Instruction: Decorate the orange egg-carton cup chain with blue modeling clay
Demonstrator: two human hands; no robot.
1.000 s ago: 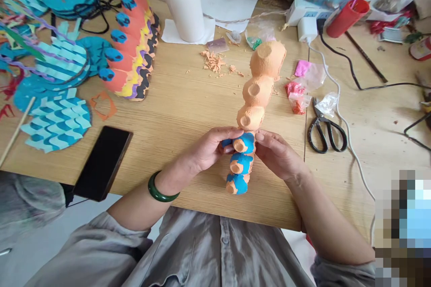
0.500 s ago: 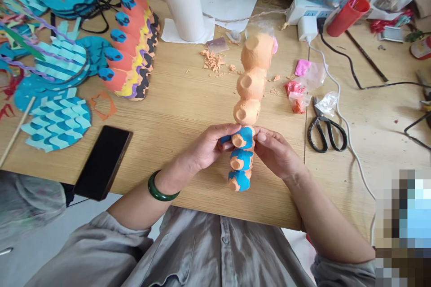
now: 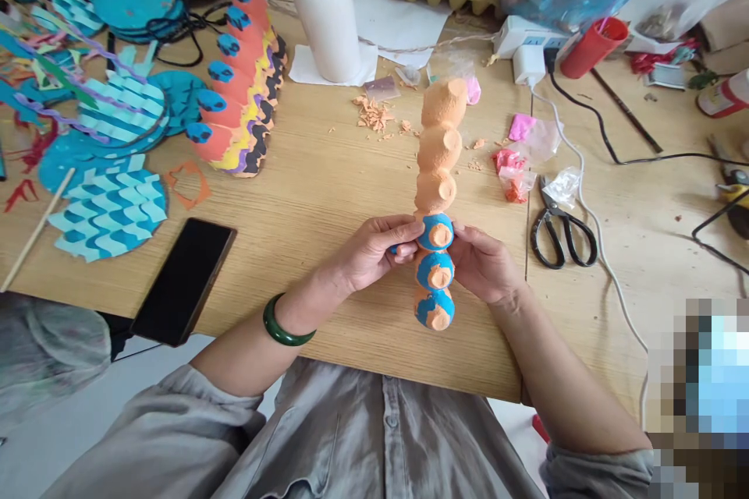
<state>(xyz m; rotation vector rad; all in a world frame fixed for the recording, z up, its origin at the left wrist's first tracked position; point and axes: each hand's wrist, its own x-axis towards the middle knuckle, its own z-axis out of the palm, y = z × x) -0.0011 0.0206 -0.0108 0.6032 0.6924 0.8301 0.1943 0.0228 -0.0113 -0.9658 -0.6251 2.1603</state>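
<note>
Between my hands is a long strip of orange rounded bumps [image 3: 438, 156], like an egg-carton row coated in clay. Its near three bumps carry blue clay patches [image 3: 434, 261] around orange knobs; the far bumps are plain orange. My left hand [image 3: 378, 253] is closed on the strip's left side, thumb on the third bump from the near end. A small blue bit [image 3: 393, 249] shows at its fingers. My right hand [image 3: 485, 261] grips the opposite side at the same bump, its fingertips partly hidden behind the strip.
A similar strip in orange, yellow, purple and black [image 3: 246, 101] stands left, near blue scaled discs [image 3: 111, 207]. A phone [image 3: 184, 281] lies at the front edge. Scissors [image 3: 562, 230], a charging cable [image 3: 608, 265] and clay packets [image 3: 515, 171] are right. Behind stands a white bottle [image 3: 328, 23].
The strip has rolled in my hands, so its knobs now face more to the right and the blue shows on their left. The whole view has shifted slightly.
</note>
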